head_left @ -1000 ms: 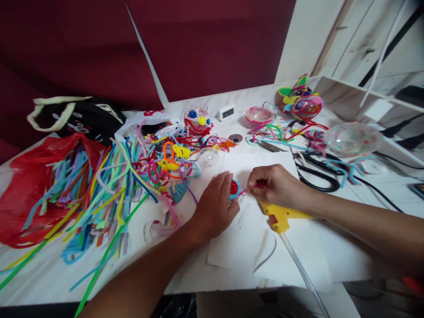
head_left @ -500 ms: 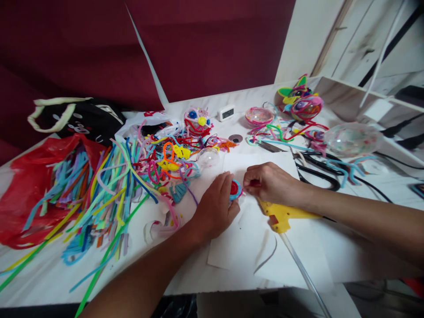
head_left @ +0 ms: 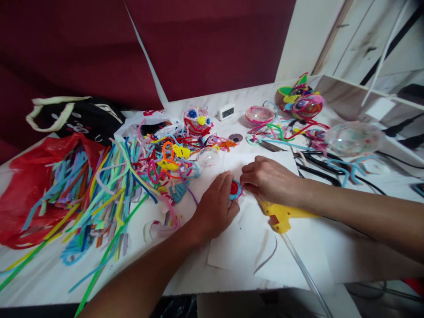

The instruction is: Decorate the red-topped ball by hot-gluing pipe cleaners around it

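Observation:
A small coiled disc (head_left: pixel 235 189) of pipe cleaner, red in the middle with a blue rim, lies on a white paper sheet (head_left: pixel 251 238). My left hand (head_left: pixel 215 207) is closed over its left side and holds it down. My right hand (head_left: pixel 266 180) is pinched against the disc's right edge, its fingers closed on the pink pipe cleaner strand, which is mostly hidden. A yellow glue gun (head_left: pixel 280 214) lies under my right wrist, with a clear glue stick (head_left: pixel 304 274) running toward the table's front edge.
A heap of coloured pipe cleaners (head_left: pixel 109 185) spreads from a red plastic bag (head_left: pixel 23 185) at the left. Black scissors (head_left: pixel 318 165), clear decorated balls (head_left: pixel 351 139), a pink bowl (head_left: pixel 259 115) and a small white clock (head_left: pixel 227 112) sit behind. A black bag (head_left: pixel 76 118) lies far left.
My right hand has slid left along the pink strand until it meets the disc. The strand's visible length has shrunk to nothing. My left hand has stayed put.

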{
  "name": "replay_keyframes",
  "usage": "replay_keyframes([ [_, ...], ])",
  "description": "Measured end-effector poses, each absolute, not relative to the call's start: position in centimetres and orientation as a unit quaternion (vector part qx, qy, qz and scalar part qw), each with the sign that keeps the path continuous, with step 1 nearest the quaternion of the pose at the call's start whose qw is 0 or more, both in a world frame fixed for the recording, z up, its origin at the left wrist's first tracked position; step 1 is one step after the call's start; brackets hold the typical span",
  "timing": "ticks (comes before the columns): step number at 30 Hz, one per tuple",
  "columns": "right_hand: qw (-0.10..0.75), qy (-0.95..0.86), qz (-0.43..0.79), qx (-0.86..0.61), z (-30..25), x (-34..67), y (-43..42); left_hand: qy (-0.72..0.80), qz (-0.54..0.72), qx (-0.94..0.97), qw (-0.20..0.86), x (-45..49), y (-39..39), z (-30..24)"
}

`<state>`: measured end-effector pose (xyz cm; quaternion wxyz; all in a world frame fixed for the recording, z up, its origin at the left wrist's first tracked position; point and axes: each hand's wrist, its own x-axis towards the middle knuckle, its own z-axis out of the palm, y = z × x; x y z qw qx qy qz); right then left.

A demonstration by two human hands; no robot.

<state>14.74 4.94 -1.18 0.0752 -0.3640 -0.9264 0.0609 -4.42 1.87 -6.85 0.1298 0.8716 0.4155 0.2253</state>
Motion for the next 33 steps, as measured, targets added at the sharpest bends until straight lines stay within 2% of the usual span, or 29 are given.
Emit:
replay_keyframes([
  [4, 0.064, -0.956, -0.048, -0.282, -1.2, 14.8, 5.5, 0.413, 0.231, 0.871, 0.134, -4.4, 1.9, -6.9],
  [7, 0.07, -0.963, -0.082, -0.248, -1.2, 15.0, 5.9, 0.41, 0.239, 0.869, 0.138, -4.3, 2.0, -7.0],
  [17, 0.126, -0.972, -0.003, -0.2, -2.0, 15.8, 6.9, 0.384, 0.243, 0.864, 0.216, -4.6, 2.7, -6.3],
  [28, 0.081, -0.978, 0.035, -0.187, -1.4, 15.1, 6.8, 0.325, 0.167, 0.88, 0.304, -6.9, 4.6, -5.6],
  [33, 0.068, -0.978, 0.038, -0.194, -1.0, 14.6, 6.7, 0.279, 0.17, 0.897, 0.299, -7.3, 5.1, -5.8],
])
